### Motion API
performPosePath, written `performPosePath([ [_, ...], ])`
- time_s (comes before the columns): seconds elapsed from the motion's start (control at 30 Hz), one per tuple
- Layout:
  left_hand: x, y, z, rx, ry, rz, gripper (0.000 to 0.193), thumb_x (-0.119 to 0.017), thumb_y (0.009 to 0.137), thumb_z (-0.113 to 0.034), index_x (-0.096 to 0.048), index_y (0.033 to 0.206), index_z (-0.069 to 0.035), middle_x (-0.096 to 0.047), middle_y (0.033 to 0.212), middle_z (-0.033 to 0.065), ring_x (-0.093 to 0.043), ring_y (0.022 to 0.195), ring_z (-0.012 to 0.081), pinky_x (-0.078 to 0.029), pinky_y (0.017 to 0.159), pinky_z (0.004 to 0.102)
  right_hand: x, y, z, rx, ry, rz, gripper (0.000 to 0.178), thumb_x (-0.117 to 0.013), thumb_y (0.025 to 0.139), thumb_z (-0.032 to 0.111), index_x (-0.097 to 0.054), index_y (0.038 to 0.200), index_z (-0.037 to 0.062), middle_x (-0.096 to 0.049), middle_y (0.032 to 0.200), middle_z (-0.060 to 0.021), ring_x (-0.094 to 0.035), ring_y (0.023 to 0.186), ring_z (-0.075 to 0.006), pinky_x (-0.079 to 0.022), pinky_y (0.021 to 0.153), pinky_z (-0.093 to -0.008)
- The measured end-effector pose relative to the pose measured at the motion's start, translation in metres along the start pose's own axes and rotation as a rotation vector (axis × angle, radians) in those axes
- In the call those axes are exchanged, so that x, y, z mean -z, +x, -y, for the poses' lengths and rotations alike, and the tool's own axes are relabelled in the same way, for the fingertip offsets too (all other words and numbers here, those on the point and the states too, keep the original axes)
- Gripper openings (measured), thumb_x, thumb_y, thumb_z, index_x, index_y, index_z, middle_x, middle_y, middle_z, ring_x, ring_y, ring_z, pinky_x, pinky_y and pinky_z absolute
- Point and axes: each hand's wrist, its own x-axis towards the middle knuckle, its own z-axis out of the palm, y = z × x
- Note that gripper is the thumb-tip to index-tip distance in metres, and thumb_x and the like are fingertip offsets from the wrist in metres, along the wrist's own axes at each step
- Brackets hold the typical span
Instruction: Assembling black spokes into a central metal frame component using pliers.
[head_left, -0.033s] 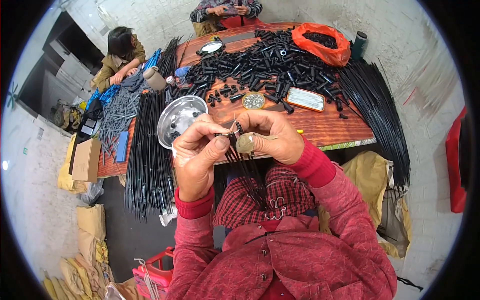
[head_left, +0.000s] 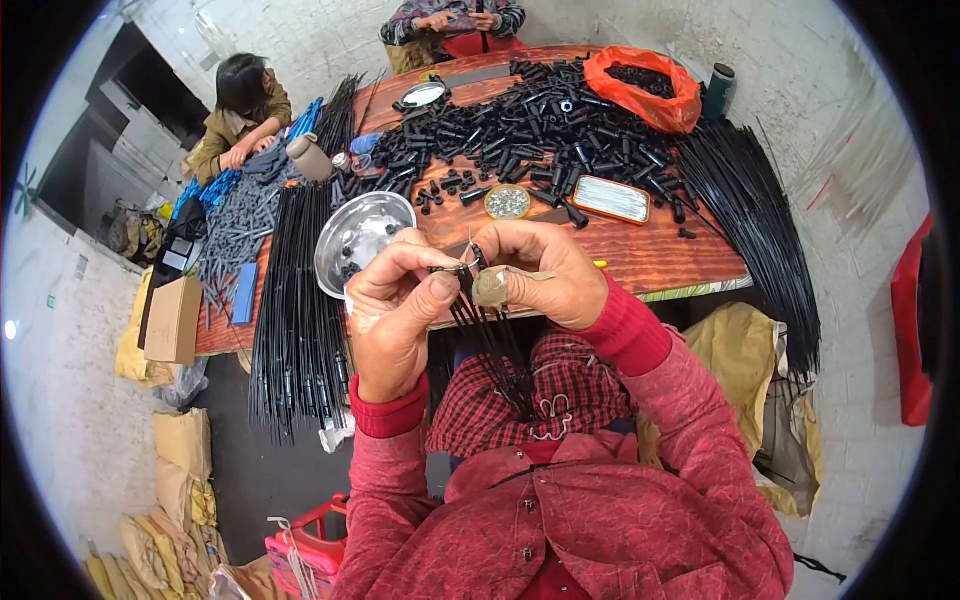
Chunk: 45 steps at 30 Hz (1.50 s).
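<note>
My left hand (head_left: 392, 315) is closed in a pinch at the top of a small bunch of thin black rods (head_left: 500, 355), which hang down over my lap. Facing it, my right hand (head_left: 555, 272) pinches at the same top end, with a small curved piece showing between the fingertips. A tan wrap (head_left: 492, 287) covers the right thumb's tip. Exactly what sits under the fingers is partly hidden. Just behind my left hand stands a metal bowl (head_left: 330, 262) holding a few small black parts.
Black tubular parts (head_left: 520, 130) are heaped across the wooden table (head_left: 660, 265). Nearer lie a round dish of small bits (head_left: 507, 201) and a tin of pins (head_left: 612, 198). Long black rods (head_left: 295, 330) overhang the left edge, others (head_left: 760, 230) the right. Two people work beyond.
</note>
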Motion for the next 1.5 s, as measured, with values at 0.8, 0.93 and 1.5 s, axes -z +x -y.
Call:
performPosePath([
  [0.8, -0.001, -0.002, -0.001, -0.006, 0.011, -0.031, 0.012, -0.072, 0.082, -0.006, -0.065, 0.087, 0.002, -0.051, 0.078, 0.0009, -0.048, 0.072, 0.008, -0.037, 0.068, 0.0208, -0.002, 0.004, 0.001, -0.009, -0.005, 0.048, 0.039, -0.078, 0.08, 0.029, -0.057, 0.101, 0.0036, -0.06, 0.094, 0.0007, -0.056, 0.085, -0.0069, -0.047, 0.075, -0.0236],
  [0.93, -0.001, -0.003, 0.0, -0.034, 0.085, -0.06, 0.011, -0.072, 0.081, -0.004, -0.065, 0.087, 0.002, -0.05, 0.078, 0.0002, -0.046, 0.07, 0.0068, -0.036, 0.065, 0.0197, -0.005, 0.002, 0.006, -0.056, -0.058, -0.003, 0.038, -0.08, 0.078, 0.024, -0.057, 0.102, 0.0052, -0.059, 0.096, 0.0016, -0.056, 0.088, -0.0063, -0.046, 0.078, -0.0234],
  [1.5, -0.021, 0.0, -0.002, -0.044, 0.034, 0.018, 0.012, -0.076, 0.075, -0.004, -0.069, 0.085, -0.002, -0.056, 0.079, 0.0023, -0.049, 0.071, 0.0091, -0.037, 0.065, 0.0229, -0.006, -0.02, 0.018, -0.074, -0.059, -0.187, 0.034, -0.077, 0.075, 0.025, -0.053, 0.089, 0.0044, -0.062, 0.083, -0.0067, -0.061, 0.07, -0.0133, -0.047, 0.063, -0.0237],
])
